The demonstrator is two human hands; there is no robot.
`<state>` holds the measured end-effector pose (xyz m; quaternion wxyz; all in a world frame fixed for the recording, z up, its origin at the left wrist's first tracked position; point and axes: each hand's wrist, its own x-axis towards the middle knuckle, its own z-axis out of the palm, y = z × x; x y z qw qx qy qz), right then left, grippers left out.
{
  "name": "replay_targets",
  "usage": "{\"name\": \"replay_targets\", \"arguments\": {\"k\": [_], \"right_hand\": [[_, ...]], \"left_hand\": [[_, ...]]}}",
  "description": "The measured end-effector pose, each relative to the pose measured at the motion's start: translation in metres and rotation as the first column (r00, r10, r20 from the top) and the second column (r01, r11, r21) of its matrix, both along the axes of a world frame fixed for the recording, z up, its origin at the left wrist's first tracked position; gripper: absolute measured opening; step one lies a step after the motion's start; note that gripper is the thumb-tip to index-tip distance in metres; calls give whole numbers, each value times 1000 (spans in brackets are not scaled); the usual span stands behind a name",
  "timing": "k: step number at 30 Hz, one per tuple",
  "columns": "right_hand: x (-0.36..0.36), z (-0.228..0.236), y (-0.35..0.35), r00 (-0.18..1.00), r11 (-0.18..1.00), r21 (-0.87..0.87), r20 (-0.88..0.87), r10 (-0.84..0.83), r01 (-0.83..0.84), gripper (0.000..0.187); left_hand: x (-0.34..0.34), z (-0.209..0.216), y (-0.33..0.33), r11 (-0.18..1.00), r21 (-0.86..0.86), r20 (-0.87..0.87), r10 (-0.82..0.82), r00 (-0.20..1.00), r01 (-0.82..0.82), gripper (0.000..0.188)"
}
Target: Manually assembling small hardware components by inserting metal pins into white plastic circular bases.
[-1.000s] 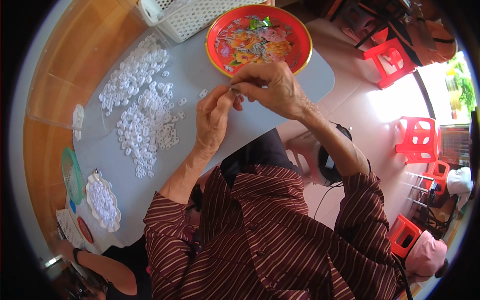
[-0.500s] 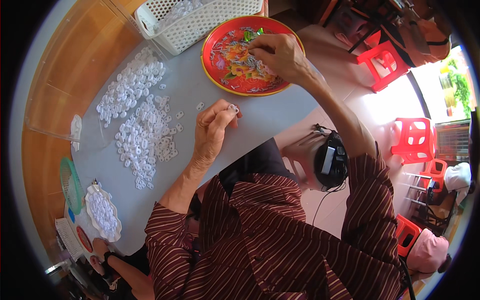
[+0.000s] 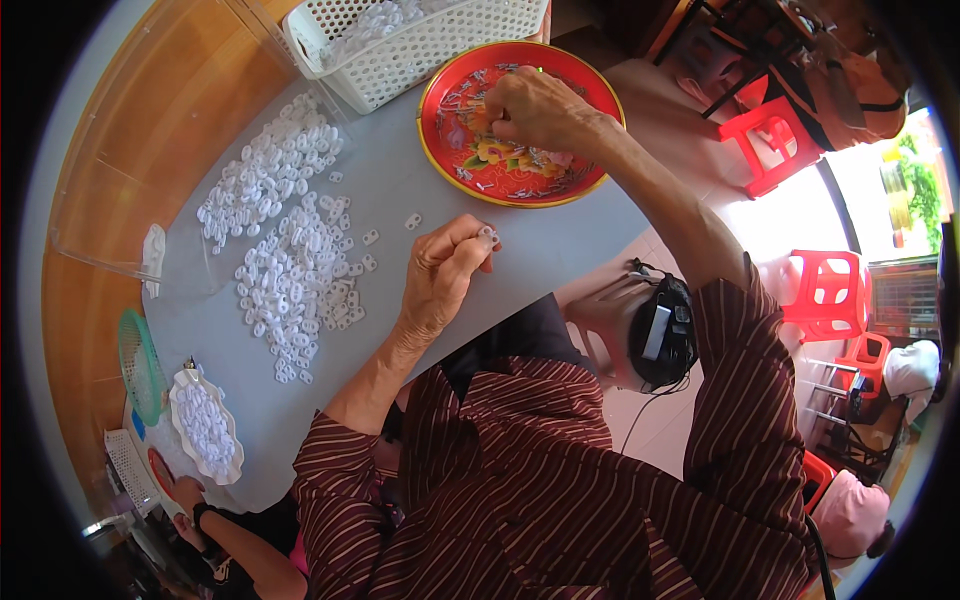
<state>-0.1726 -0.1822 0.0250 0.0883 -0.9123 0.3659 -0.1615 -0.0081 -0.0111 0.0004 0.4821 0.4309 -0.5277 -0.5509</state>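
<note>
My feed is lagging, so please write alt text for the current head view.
The right hand is curled over a round, gold-rimmed red floral tray of small grey slivers, while the left hand pinches a small white plastic-looking piece. Similar loose white pieces lie heaped leftward on a grey table, near a white perforated basket.

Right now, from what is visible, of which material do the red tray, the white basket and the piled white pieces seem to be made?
Red tray: glossy, painted metal or plastic; the shiny surface with printed flowers leaves both open.
White basket: probably moulded plastic, satin; its stiff walls have regular holes.
Piled white pieces: likely smooth plastic, judging by their even colour and repeated shape.
</note>
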Motion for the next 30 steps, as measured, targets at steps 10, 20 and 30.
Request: {"name": "replay_targets", "arguments": {"k": [10, 20, 30], "right_hand": [[-35, 13, -5, 998, 1000, -21, 62, 7, -5, 15], [-27, 4, 3, 996, 999, -28, -79, -49, 47, 15], [-36, 15, 7, 998, 978, 204, 41, -37, 28, 15]], "left_hand": [[-1, 2, -1, 1000, -15, 35, 3, 999, -2, 20], [-1, 1, -1, 999, -34, 62, -14, 998, 16, 20], [0, 0, -1, 999, -42, 57, -17, 998, 19, 20]]}}
